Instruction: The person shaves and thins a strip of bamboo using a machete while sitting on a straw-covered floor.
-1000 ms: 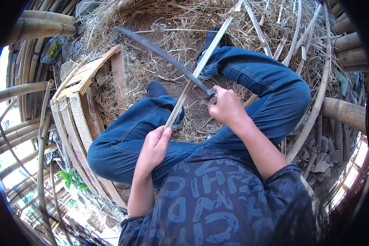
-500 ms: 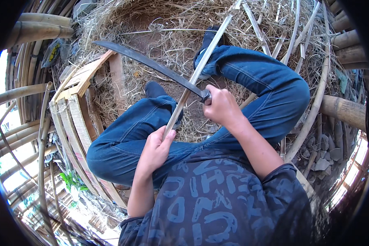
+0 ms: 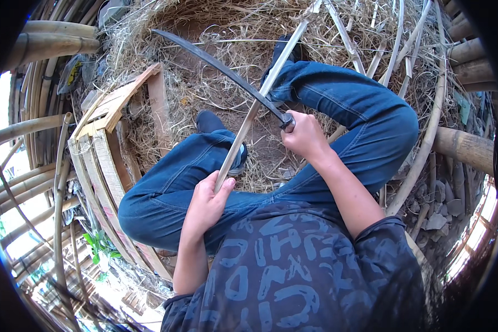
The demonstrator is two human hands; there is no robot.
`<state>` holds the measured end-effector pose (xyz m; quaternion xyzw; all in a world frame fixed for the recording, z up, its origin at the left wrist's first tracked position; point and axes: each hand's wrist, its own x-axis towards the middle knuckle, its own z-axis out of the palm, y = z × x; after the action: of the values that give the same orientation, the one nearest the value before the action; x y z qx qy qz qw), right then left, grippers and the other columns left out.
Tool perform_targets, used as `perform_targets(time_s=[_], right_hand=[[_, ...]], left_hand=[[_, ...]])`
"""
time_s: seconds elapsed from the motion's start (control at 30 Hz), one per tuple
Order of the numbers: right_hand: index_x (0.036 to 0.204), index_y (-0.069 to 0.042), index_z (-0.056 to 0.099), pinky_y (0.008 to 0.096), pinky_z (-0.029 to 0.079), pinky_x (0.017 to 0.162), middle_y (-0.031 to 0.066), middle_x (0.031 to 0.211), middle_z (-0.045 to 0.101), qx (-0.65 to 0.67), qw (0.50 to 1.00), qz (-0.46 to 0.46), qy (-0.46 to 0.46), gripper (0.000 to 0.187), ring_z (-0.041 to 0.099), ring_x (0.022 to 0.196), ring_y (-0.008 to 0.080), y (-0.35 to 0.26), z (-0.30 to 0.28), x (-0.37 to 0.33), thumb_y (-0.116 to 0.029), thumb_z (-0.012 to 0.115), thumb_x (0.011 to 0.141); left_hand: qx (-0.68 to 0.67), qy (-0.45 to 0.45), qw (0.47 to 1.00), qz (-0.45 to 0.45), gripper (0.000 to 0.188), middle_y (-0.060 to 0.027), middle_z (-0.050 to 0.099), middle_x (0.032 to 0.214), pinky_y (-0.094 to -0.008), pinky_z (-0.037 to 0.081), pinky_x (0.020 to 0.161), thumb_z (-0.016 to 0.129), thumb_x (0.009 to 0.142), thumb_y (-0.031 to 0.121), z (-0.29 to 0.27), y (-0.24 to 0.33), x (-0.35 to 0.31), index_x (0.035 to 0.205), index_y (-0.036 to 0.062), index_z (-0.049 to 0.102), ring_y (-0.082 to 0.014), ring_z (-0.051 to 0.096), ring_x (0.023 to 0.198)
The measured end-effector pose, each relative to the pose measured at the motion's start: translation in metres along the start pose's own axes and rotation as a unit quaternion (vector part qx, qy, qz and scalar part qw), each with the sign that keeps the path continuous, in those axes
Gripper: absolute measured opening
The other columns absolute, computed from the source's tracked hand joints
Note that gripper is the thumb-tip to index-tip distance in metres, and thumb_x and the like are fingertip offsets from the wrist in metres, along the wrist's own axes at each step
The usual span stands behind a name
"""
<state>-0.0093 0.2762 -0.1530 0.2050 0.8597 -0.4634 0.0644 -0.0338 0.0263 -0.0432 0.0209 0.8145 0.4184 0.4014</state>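
Observation:
My left hand (image 3: pixel 206 202) is closed round the near end of a long, pale split bamboo strip (image 3: pixel 239 139). The strip slants up and away to the right, between my bent legs, toward the straw. In my right hand (image 3: pixel 306 135) is the handle of a machete (image 3: pixel 216 65) with a long, dark, curved blade. Its tip points to the far left. Near the handle the blade crosses the strip at about the strip's middle and seems to touch it. My fingers hide most of the handle.
A slatted wooden crate (image 3: pixel 108 185) stands beside my left knee. Dry straw and shavings (image 3: pixel 227 110) cover the ground ahead. More bamboo strips (image 3: pixel 346 39) lie at the far right. A thick bamboo pole (image 3: pixel 465 149) and broken stones (image 3: pixel 437 213) are on my right. Bamboo poles (image 3: pixel 33 126) line the left.
My right hand has shifted slightly right, and the machete's tip has swung farther away and to the right. The blade crosses the strip a little farther from my left hand. The left hand has barely moved.

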Motion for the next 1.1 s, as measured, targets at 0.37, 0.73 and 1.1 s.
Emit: perform_targets(time_s=[0.37, 0.73, 1.1], right_hand=[[0.09, 0.002, 0.062, 0.0487, 0.053, 0.072, 0.0254, 0.076, 0.066, 0.035, 0.999, -0.017, -0.025, 0.02, 0.065, 0.079, 0.0449, 0.001, -0.004, -0.008, -0.005, 0.064, 0.072], [0.097, 0.001, 0.063, 0.0478, 0.052, 0.072, 0.024, 0.075, 0.066, 0.056, 0.998, -0.005, -0.027, 0.026, 0.066, 0.079, 0.0445, -0.002, -0.002, -0.011, -0.003, 0.066, 0.072], [0.093, -0.001, 0.066, 0.0427, 0.053, 0.067, 0.0173, 0.071, 0.068, 0.056, 0.997, 0.02, -0.048, 0.024, 0.068, 0.07, 0.0363, -0.006, -0.003, -0.01, -0.018, 0.075, 0.079]], left_hand=[[-0.01, -0.012, 1.0, -0.008, 0.023, 0.006, 0.044, 0.072, -0.0239, 0.035, 0.058, 0.059, 0.099, 0.02, 0.002, -0.003, 0.002, 0.094, -0.0026, 0.058, -0.0038, 0.038, 0.068], [-0.016, -0.019, 1.0, -0.003, 0.023, 0.0071, 0.043, 0.07, -0.0239, 0.033, 0.055, 0.058, 0.1, 0.021, 0.004, -0.004, 0.002, 0.095, -0.0013, 0.058, -0.0032, 0.037, 0.065], [-0.011, -0.023, 1.0, -0.004, 0.024, 0.0063, 0.045, 0.071, -0.0244, 0.034, 0.055, 0.06, 0.099, 0.023, 0.001, -0.009, 0.004, 0.095, -0.0015, 0.058, -0.0041, 0.037, 0.065]])
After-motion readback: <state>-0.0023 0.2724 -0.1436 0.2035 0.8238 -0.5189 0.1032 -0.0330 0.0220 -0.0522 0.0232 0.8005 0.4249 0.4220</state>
